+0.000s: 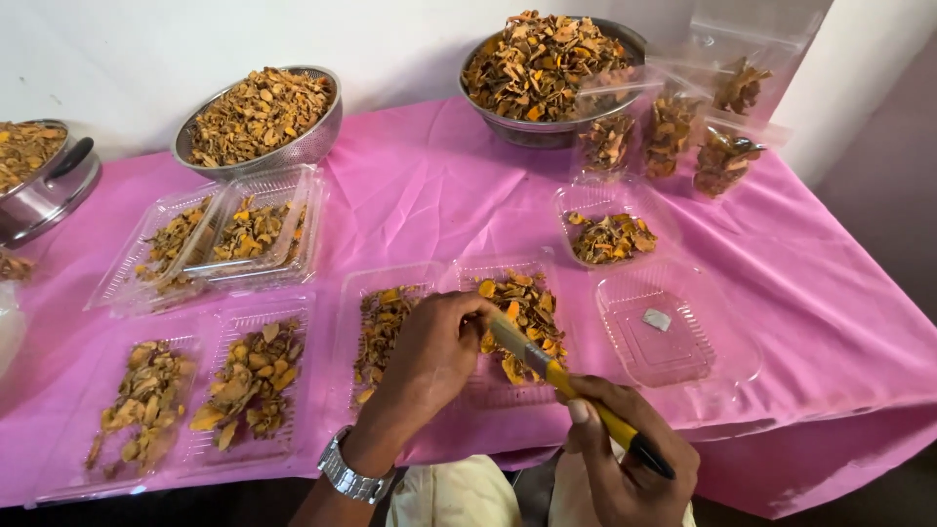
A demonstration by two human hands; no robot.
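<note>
My right hand (625,459) grips a yellow-handled knife (576,390) near the table's front edge, blade pointing up and left. My left hand (429,361), with a metal watch on the wrist, has its fingertips at the blade's tip, over an open clear plastic box (488,385) holding dried orange-brown slices (522,307). Whether the left fingers pinch a slice is hidden.
Several more clear boxes of dried slices lie on the pink tablecloth (429,185). One open box (673,332) holds only a small packet. Two steel bowls (259,117) (547,63) of slices stand at the back, filled clear pouches (673,127) beside the right bowl. A steel pot (39,185) sits far left.
</note>
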